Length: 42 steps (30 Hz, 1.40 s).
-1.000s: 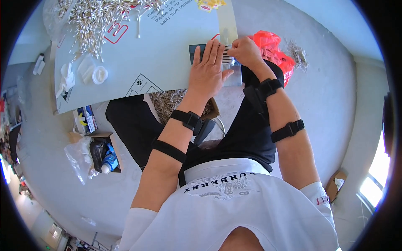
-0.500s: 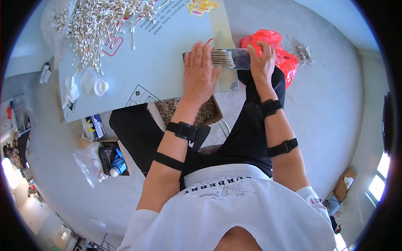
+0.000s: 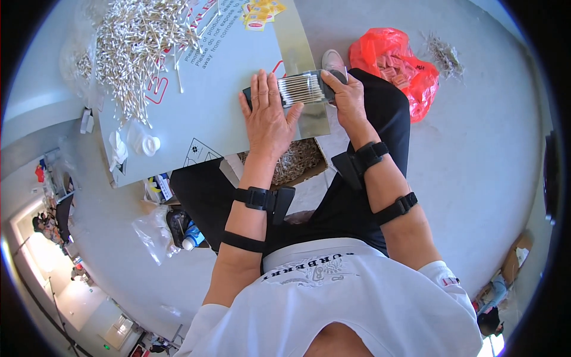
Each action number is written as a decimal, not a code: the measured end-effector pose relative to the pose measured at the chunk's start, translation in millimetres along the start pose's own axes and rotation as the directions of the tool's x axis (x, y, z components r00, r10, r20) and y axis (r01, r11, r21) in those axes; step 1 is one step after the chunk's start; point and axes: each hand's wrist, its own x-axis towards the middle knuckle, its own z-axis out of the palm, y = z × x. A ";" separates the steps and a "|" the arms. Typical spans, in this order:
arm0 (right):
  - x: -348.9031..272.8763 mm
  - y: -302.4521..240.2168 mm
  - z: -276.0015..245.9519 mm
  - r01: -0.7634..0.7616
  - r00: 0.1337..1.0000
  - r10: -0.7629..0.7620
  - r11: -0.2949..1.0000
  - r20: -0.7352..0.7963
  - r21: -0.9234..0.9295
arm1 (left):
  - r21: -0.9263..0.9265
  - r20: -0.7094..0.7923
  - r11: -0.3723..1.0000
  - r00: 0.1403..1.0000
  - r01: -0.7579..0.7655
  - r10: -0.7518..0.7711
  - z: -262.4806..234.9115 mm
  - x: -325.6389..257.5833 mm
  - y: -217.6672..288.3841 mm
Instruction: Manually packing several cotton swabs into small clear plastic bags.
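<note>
A row of cotton swabs (image 3: 301, 89) lies side by side on a dark, flat strip (image 3: 329, 93) at the table's right edge. My left hand (image 3: 267, 116) rests flat over the strip's left part, fingers stretched out, its thumb beside the swabs. My right hand (image 3: 349, 106) grips the strip's right end, with the thumb on top and the other fingers mostly hidden underneath. To the far left on the table spreads a big heap of loose cotton swabs (image 3: 140, 50), apart from both hands.
The light grey table (image 3: 220, 107) bears yellow packets (image 3: 262, 13) and a white plastic cap (image 3: 151, 146). Under its near edge stands a box of cotton swabs (image 3: 300, 162). On the floor lie a red bag (image 3: 423, 98) with pink packs and a pile of sticks (image 3: 445, 56).
The strip has tilted, so the row of swabs shows broader. My right hand has come closer to my left, its thumb now over the strip's end. The whole view has shifted slightly.
</note>
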 end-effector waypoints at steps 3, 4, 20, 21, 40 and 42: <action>-2.6 -2.6 4.3 0.031 0.999 -0.031 0.999 -0.006 0.006 | -0.023 -0.026 0.999 0.999 0.026 -0.026 0.8 -1.9 0.7; -3.4 -3.4 5.4 0.048 0.999 -0.048 0.999 0.003 -0.003 | -0.037 -0.051 0.998 0.997 0.052 -0.054 0.8 -2.8 0.6; -4.3 -19.5 2.4 0.170 0.985 -0.171 0.928 0.025 -0.333 | 0.008 -0.066 1.000 0.998 0.021 -0.020 7.1 0.4 -0.9; -7.7 -30.3 -1.7 0.416 0.889 -0.442 0.676 0.116 -0.608 | 0.024 -0.062 1.000 0.998 0.019 -0.018 7.9 1.7 0.7; -1.7 -47.5 -2.8 0.669 0.731 -0.210 0.029 0.650 -0.743 | -0.030 -0.068 0.999 0.998 0.017 -0.019 2.4 -0.1 -2.5; -2.7 -46.8 -2.6 0.678 0.724 -0.214 0.047 0.656 -0.734 | -0.098 -0.170 0.995 0.985 0.014 -0.030 1.4 -0.6 -5.4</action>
